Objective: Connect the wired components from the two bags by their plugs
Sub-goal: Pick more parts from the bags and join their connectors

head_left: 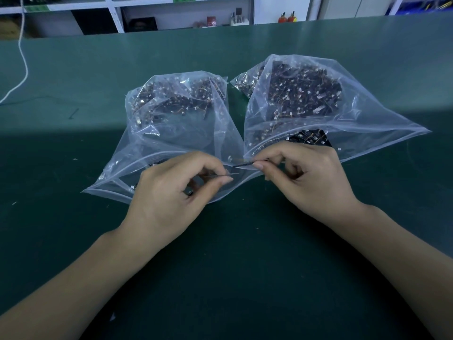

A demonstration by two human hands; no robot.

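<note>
Two clear plastic bags lie side by side on the green table, both full of small dark wired components with white plugs. The left bag (171, 128) and the right bag (343, 119) open toward me. My left hand (169, 190) pinches a thin wired component (220, 175) over the left bag's mouth, and a small dark part (188, 191) shows under its palm. My right hand (306, 173) pinches another thin dark wire (244, 164) by its end. The two wire ends sit close together between my fingertips, apart.
The green table (232, 266) stretches wide in front of me and behind the bags. A white cable (23, 57) hangs down at the far left. Shelves with small items (213, 20) stand behind the table's far edge.
</note>
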